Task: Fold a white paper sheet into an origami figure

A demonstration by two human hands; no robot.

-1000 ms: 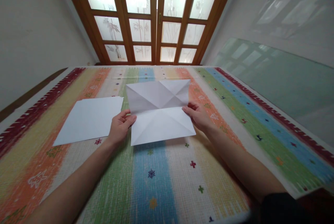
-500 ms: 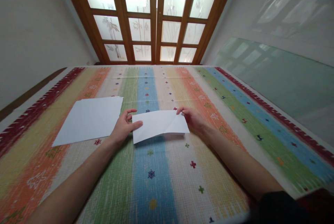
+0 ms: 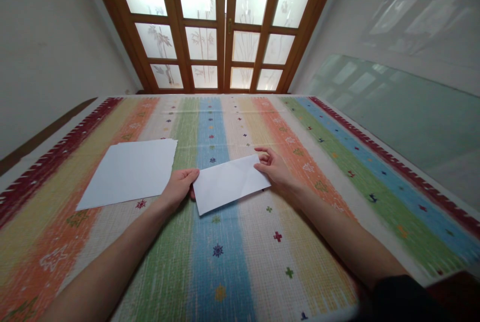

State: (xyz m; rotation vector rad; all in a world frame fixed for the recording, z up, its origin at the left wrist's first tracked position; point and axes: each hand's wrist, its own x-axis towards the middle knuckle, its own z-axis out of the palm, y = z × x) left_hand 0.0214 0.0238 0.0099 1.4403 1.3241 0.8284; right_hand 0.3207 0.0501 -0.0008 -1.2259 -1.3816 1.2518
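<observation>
A folded sheet of white paper (image 3: 230, 182) is held between my two hands, tilted with its right end farther from me. My left hand (image 3: 180, 186) pinches its left end, the thumb on top and the other fingers mostly hidden. At the right end, my right hand (image 3: 274, 168) has its thumb on the near face, with the fingers curled at the far edge. Left of my left hand lies a stack of white paper sheets (image 3: 129, 174), its edges slightly uneven.
A striped tablecloth (image 3: 228, 272) covers the table. Wooden doors with frosted panes (image 3: 202, 42) stand beyond the far edge. A pale glass panel (image 3: 393, 107) leans along the right wall, and a brown wooden edge (image 3: 41, 134) runs along the left.
The folded paper has turned counterclockwise and its crease in the middle has flattened. My left hand has closed its grip and moved slightly nearer; my right hand has shifted its fingers.
</observation>
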